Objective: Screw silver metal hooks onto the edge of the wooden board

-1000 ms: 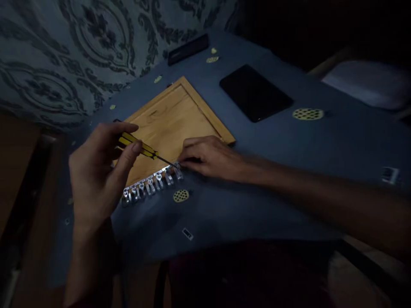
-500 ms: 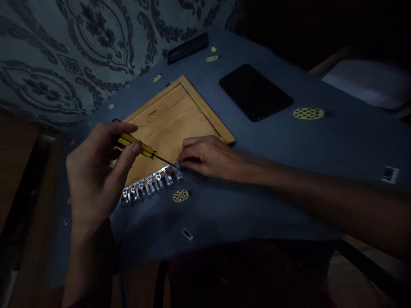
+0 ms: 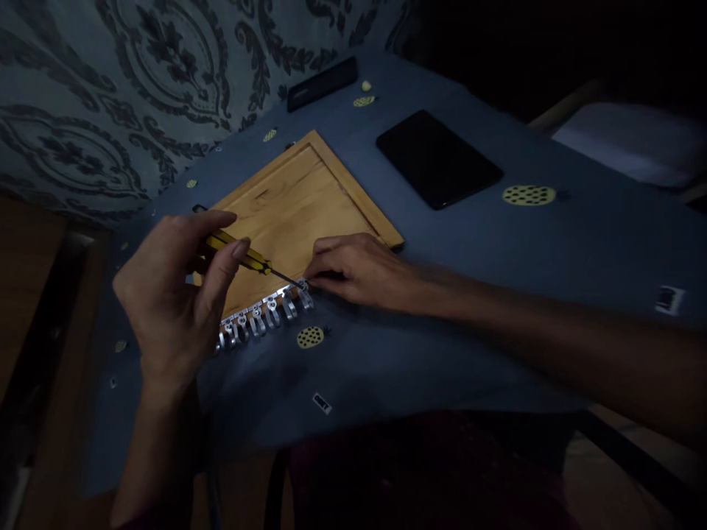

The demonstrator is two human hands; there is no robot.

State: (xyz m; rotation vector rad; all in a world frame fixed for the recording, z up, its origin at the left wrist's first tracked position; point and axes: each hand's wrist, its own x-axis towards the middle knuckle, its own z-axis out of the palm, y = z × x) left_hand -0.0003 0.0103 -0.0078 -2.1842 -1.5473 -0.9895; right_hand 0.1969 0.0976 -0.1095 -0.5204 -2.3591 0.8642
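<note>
My left hand point(image 3: 180, 294) holds a screwdriver point(image 3: 240, 254) with a yellow and black handle between thumb and fingers. Its tip meets the rightmost of several silver metal hooks point(image 3: 272, 311), which line the near edge of a wooden board point(image 3: 292, 202). At that same end, my right hand point(image 3: 359, 272) has its thumb and fingertips pinched together beside the screwdriver's tip. Whatever lies between those fingertips is too small and dark to make out. The leftmost hooks are partly hidden behind my left hand.
A black tablet-like slab point(image 3: 439, 158) lies right of the board on the blue tablecloth point(image 3: 442, 353). Farther back are a dark oblong object point(image 3: 323, 85) and a small pale piece point(image 3: 366, 86). Patterned fabric point(image 3: 166, 59) rises behind the table. A white seat or cushion point(image 3: 624, 143) is at right.
My left thumb and wrist have shifted slightly right, and the thumb covers more of the screwdriver's handle. My right hand has barely moved.
</note>
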